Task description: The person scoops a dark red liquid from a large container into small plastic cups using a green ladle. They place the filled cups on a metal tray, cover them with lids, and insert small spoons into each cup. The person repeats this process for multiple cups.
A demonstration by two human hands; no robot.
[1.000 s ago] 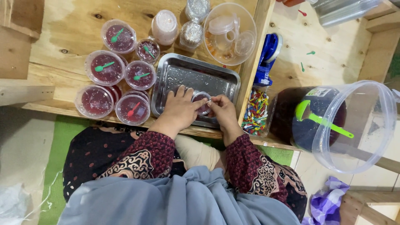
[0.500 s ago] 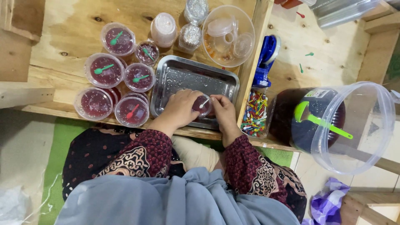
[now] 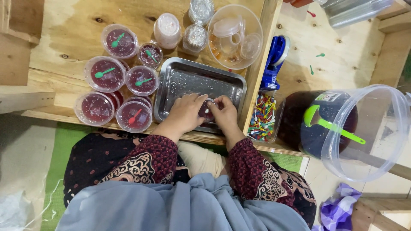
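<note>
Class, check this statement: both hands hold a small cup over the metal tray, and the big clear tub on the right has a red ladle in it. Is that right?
Not quite. In the head view the ladle in the big clear tub is green, not red. The rest stands: the left hand and right hand hold a small cup over the metal tray.

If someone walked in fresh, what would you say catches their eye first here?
Both hands, the left hand and right hand, close on a small dark-filled cup in the wet metal tray. Left of the tray cluster the lidded red cups with little spoons on top; at right lies a big clear tub with a green ladle.
</note>
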